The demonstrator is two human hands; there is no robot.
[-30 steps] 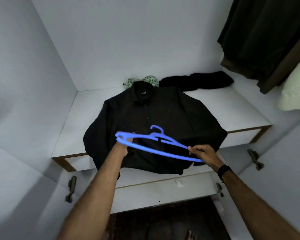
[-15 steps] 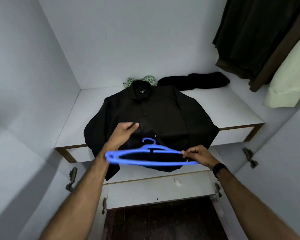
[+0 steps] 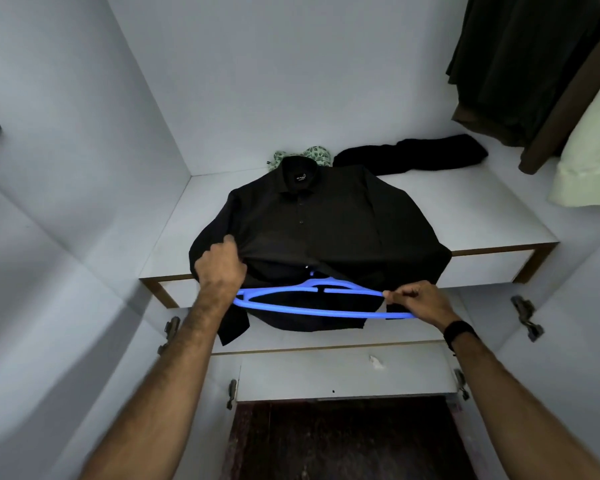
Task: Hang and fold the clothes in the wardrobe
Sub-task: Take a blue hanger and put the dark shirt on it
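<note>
One black button-up cloth shirt (image 3: 321, 237) lies flat, collar to the back, on the white laminate shelf (image 3: 464, 209), its hem hanging over the front edge. One blue plastic hanger (image 3: 312, 301), thin and looped, sits level at that hem, hook tucked under the fabric. From my feed the left hand (image 3: 220, 263) has fingers curled, gripping the shirt's lower left side; the right hand (image 3: 418, 301) pinches the hanger's end. Behind: one green patterned bundle (image 3: 312, 155), one crumpled black garment (image 3: 412, 155).

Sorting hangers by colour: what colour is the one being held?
Blue: the hanger, pinched by the right hand, head view.
</note>
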